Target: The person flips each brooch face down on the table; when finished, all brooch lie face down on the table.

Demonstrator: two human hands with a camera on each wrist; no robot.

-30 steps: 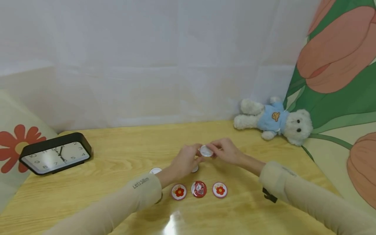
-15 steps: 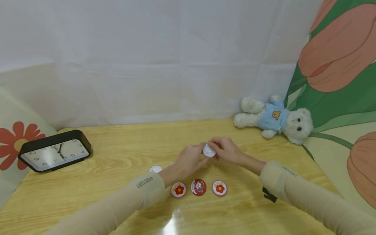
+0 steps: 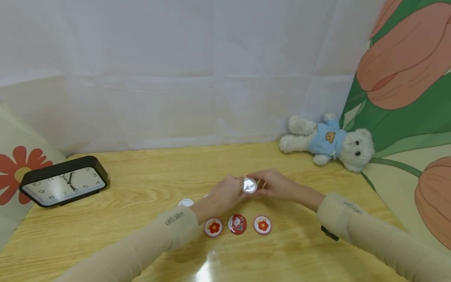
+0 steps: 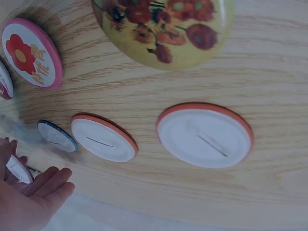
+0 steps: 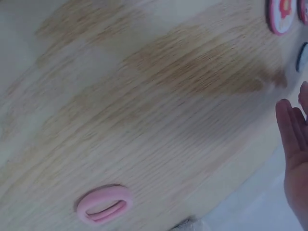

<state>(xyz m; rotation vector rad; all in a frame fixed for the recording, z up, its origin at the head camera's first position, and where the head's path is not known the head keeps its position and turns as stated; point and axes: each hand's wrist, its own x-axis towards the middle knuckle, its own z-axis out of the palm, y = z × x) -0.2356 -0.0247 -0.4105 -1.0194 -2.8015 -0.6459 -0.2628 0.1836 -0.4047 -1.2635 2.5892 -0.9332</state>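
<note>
A round pin badge [image 3: 249, 185] with glare on its face is raised over the table's middle. My left hand [image 3: 225, 192] pinches its left edge. My right hand [image 3: 276, 186] stands at its right, thumb and forefinger apart, the forefinger reaching along the upper rim. In the left wrist view the white back of the held badge [image 4: 18, 169] shows, with straight fingers [image 4: 54, 185] beside it. Nearer the body lie face-up badges: a red-flower one [image 3: 213, 227], a red one [image 3: 237, 224] and another red-flower one [image 3: 262, 225].
Pin badges [image 4: 204, 135] lie back-up, one partly under my left forearm in the head view. A larger sunflower-print badge [image 4: 166, 31] is hidden there. A black clock [image 3: 65, 182] stands left; a plush bear [image 3: 329, 141] lies back right. A pink oval ring [image 5: 103, 204] rests on the table.
The held badge has tilted and now catches the light. My right thumb has come off its face and that hand has shifted slightly right. The left hand keeps its grip.
</note>
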